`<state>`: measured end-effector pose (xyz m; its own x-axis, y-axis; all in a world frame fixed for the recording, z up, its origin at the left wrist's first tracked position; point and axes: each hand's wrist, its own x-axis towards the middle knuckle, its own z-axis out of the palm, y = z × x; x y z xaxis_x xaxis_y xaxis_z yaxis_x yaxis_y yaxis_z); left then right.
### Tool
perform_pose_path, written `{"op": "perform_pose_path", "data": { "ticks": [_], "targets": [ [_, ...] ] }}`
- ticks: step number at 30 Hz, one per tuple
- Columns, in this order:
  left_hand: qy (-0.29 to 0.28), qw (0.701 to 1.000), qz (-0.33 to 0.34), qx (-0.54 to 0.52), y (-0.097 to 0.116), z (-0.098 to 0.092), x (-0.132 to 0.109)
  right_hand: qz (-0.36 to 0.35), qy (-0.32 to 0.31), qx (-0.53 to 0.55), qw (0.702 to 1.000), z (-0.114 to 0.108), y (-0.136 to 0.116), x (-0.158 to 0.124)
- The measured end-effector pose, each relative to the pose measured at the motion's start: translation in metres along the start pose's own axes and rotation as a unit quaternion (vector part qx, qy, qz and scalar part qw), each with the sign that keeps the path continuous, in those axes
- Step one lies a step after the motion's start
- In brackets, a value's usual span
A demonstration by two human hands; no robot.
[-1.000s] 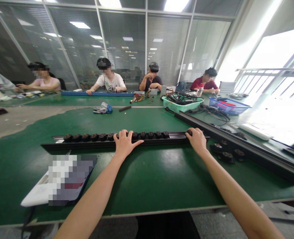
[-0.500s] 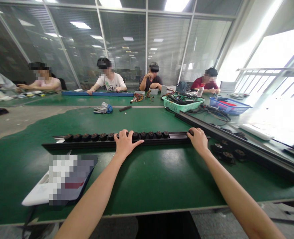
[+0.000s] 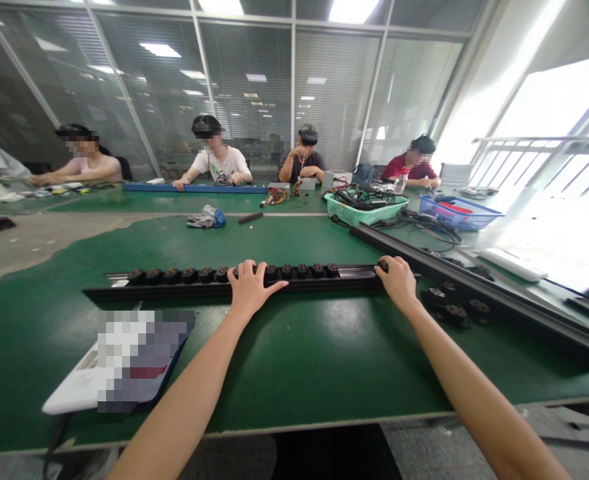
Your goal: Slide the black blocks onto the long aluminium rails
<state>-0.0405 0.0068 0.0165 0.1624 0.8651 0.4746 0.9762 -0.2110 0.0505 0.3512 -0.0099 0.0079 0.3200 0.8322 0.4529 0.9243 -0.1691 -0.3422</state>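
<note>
The right hand (image 3: 398, 283) is closed, its fingers curled around a round black component (image 3: 382, 266) at the right end of a long black rail (image 3: 324, 285). How firmly that component sits in the channel cannot be told, since the fingers cover most of it. The left hand (image 3: 249, 288) is spread open over the rail's middle, fingertips toward the far edge and thumb stretched along the near side; whether it presses down is unclear.

The rail lies lengthwise across the green desk (image 3: 294, 387), in front of the person. A row of matching components (image 3: 302, 271) stands in its channel on both sides of the left hand, which hides part of the row. By the look of it, the filling is well along: only the stretch between the row and the right hand, and a short bit at the left end, show bare metal.

Just beyond the right hand, loose black components (image 3: 455, 315) lie outside the rail, near a second black rail (image 3: 499, 305) set at a slant. At the left front is a flat white device (image 3: 72, 387), partly blurred out.

Farther off are a grey-and-blue crumpled cloth item (image 3: 207, 217), a green basket (image 3: 362, 215) heaped with cables, and a blue basket (image 3: 454, 221). Several co-workers sit along the far side.
</note>
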Motion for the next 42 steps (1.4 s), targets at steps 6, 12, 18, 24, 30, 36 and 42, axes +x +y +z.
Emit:
{"op": "perform_pose_path", "data": {
  "ticks": [6,12,18,24,30,36,42],
  "targets": [
    [0.002,1.0,0.003,-0.002,0.0004,0.0001,-0.0003,0.003,0.002,0.002,1.0,0.0007,0.0028,0.0012],
    [0.007,1.0,0.003,0.008,0.0002,0.0012,-0.0005,0.005,0.0,0.005,1.0,0.0001,0.0019,0.001],
    [0.002,1.0,0.003,0.008,0.0005,-0.0001,0.0002,0.007,-0.001,0.011,1.0,-0.0012,0.001,0.0005],
    [0.0,1.0,0.0,0.007,0.0,0.0012,-0.0002,0.014,-0.001,0.004,1.0,-0.0037,0.001,-0.0002],
    [0.0,1.0,0.001,-0.002,-0.0004,0.0013,0.0002,0.018,-0.006,-0.004,1.0,-0.0054,0.0006,-0.0003],
    [-0.001,1.0,-0.001,0.004,-0.0009,0.0016,0.0005,0.015,-0.004,-0.001,1.0,-0.0035,0.0022,0.0005],
    [0.009,1.0,0.004,0.007,-0.0015,0.003,-0.0001,0.013,-0.002,-0.005,1.0,-0.0006,0.005,0.0019]
  ]
}}
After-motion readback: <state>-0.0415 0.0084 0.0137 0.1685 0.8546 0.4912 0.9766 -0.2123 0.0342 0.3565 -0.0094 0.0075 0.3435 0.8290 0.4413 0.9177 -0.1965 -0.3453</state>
